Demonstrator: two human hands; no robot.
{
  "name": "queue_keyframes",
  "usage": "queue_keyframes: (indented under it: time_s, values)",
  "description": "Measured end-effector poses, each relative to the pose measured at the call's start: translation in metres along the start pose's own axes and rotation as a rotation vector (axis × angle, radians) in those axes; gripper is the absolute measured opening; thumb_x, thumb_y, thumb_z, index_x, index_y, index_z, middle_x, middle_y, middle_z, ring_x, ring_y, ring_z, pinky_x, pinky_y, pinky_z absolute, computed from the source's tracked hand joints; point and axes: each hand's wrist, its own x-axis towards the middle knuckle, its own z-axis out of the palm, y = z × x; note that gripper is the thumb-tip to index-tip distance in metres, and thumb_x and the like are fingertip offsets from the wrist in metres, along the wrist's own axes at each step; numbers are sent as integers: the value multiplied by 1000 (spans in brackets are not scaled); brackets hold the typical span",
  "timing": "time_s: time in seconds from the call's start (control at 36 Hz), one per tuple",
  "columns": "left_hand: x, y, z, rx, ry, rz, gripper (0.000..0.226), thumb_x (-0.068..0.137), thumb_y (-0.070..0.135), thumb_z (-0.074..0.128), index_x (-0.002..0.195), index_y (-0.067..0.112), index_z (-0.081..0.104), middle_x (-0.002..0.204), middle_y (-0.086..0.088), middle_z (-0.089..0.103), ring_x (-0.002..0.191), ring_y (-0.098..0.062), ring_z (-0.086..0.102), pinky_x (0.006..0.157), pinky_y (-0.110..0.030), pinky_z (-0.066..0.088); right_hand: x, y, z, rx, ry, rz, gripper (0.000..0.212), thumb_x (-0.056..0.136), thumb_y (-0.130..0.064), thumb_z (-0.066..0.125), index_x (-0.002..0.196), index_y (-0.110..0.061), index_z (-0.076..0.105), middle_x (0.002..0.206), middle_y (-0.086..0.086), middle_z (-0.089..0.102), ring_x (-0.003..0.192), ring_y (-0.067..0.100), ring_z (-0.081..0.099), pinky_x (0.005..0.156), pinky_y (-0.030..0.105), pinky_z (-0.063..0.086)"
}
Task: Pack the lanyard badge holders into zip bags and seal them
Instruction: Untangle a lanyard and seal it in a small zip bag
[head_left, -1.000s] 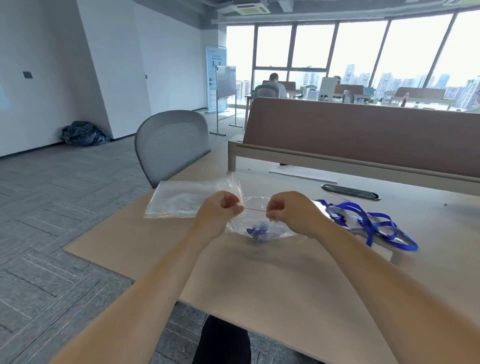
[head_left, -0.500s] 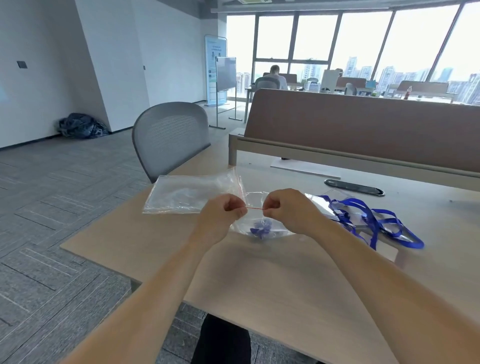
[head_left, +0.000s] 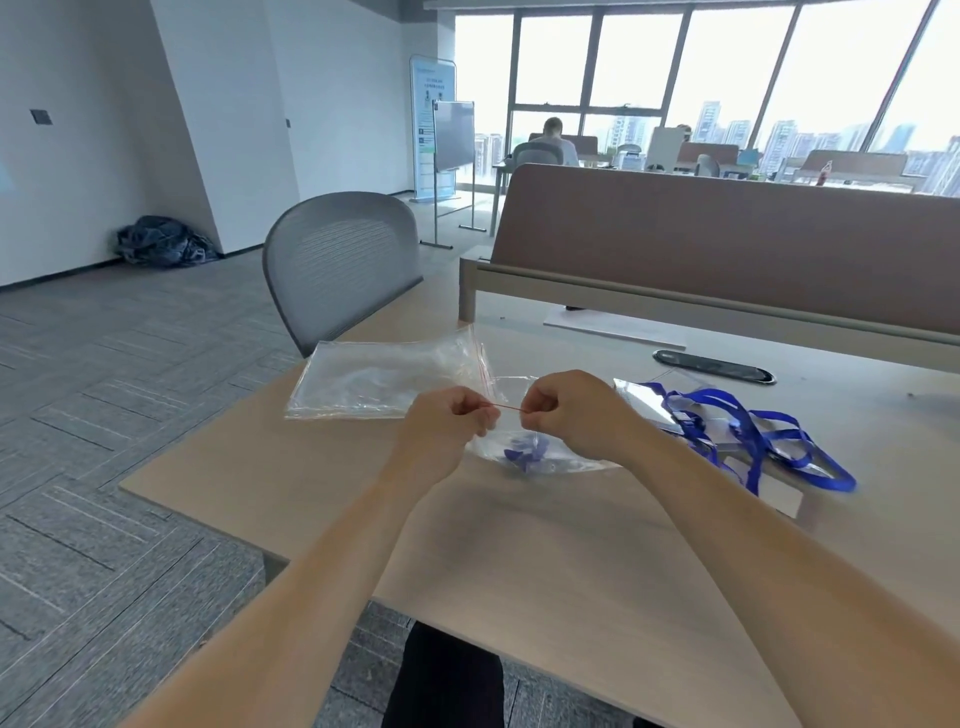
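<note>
Fingers (head_left: 470, 410) on both hands curled, pinching bag (head_left: 540, 460) at its red zip strip (head_left: 511, 409); left hand (head_left: 447, 423) and right hand (head_left: 569, 415) near each other, short strip showing between. It sags onto desk (head_left: 519, 545), blue lanyard (head_left: 522, 452) inside. Off left: spare bags (head_left: 384, 379); right: loose lanyards (head_left: 748, 436).

Surface (head_left: 545, 571) free along the near edge, left hand (head_left: 447, 422) and right hand (head_left: 571, 415) pinching a bag (head_left: 540, 462) at its middle, bag stack (head_left: 384, 382) filling the far left corner, lanyards (head_left: 737, 426) sprawled toward the right edge, divider (head_left: 727, 249) walling the far edge, chair (head_left: 343, 265) just off the left edge.
</note>
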Motion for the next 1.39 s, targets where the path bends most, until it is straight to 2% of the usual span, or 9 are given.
queue_keyframes:
  time_s: [0.19,0.31,0.47,0.78,0.89,1.0,1.19,1.31,1.39]
  values:
    - [-5,4,2,0,-30,6,20,84,6,73,70,18,70,62,3,66,52,-1,53,61,-21,40,2,-4,2,28,1,6,4,89,-20,70,85,-22,71,79,-14,63,76,6,57,80,29,50]
    - [-5,3,2,-2,-43,2,17,84,6,73,72,17,71,65,2,68,56,-3,56,61,-19,43,0,-5,1,33,-10,-3,7,89,-19,70,83,-23,69,79,-12,63,78,10,58,77,27,48]
    - [-5,4,2,-60,-34,-38,3,87,0,68,86,1,71,69,-2,70,55,-5,61,55,-18,45,1,-5,-2,25,-17,-11,8,91,-18,68,85,-22,67,81,-9,63,76,9,56,64,16,39]
    - [-8,4,2,-11,-36,-11,20,85,0,69,71,16,72,66,2,71,60,-9,59,63,-24,46,7,-14,8,-8,-19,-18,9,89,-17,65,81,-22,66,75,-11,60,69,7,54,63,22,40]
    - [-10,7,0,46,-19,9,14,85,6,70,74,14,73,66,5,70,60,-3,57,61,-17,41,8,-15,9,-19,-8,-16,9,90,-21,66,82,-23,67,75,-12,61,73,10,56,70,26,46]
    - [-9,8,1,65,18,31,15,85,8,69,74,17,72,72,1,72,69,-11,63,72,-28,47,7,-16,6,-26,5,-25,8,92,-24,66,84,-23,68,77,-12,61,74,10,56,70,24,45]
    - [-7,10,-7,70,54,29,24,87,7,66,69,21,68,65,9,69,60,1,60,69,-23,43,-2,-5,-7,-7,-1,11,7,94,-21,65,94,-17,71,82,-9,62,74,7,55,63,18,37]
    - [-8,11,-6,133,-23,37,15,88,11,68,76,20,69,72,7,70,65,-5,59,68,-24,41,-6,2,-7,-43,-11,35,7,93,-18,65,87,-20,68,79,-11,60,69,2,51,59,16,33]
    - [-8,13,-4,201,-71,56,10,85,17,74,90,19,66,82,9,67,67,-1,56,65,-16,42,-7,0,-6,-68,-12,23,10,94,-17,63,85,-22,66,78,-12,59,70,2,50,59,14,32]
